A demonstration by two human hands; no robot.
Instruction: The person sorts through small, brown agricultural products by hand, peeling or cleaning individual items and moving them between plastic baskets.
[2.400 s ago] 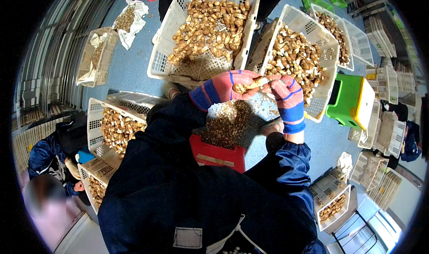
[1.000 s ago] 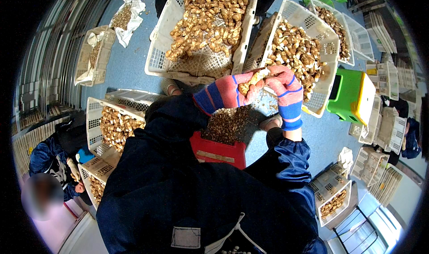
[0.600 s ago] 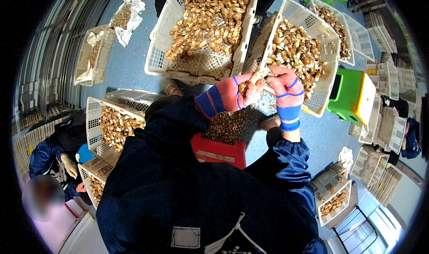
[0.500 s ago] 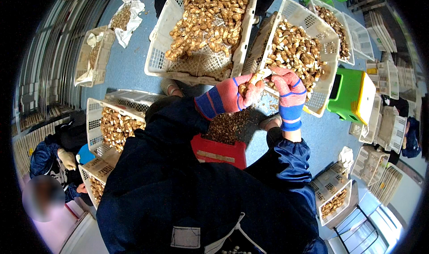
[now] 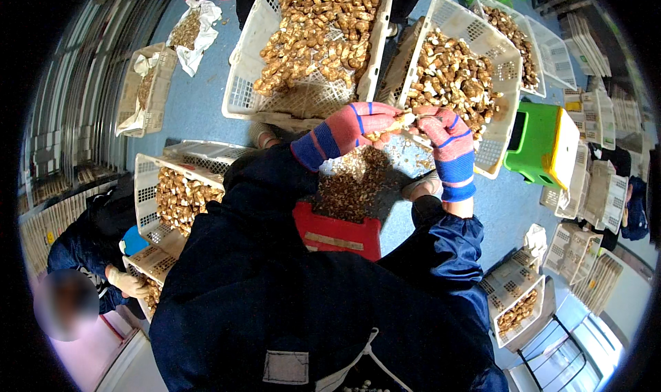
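My left hand's fingers are grasping a mushroom near the right-hand crate; my right hand's are meeting its pale end, whether gripping I cannot tell. Uneven pressure could be snapping it, scattering pieces floorward.

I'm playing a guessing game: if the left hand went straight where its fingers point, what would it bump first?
Probably the right hand, just beyond the mushroom the left hand holds, though depth is unclear.

Wears pink gloves with blue stripes near the fingers, blue-banded cuffs behind them, navy sleeves farther back, then a pale square patch.
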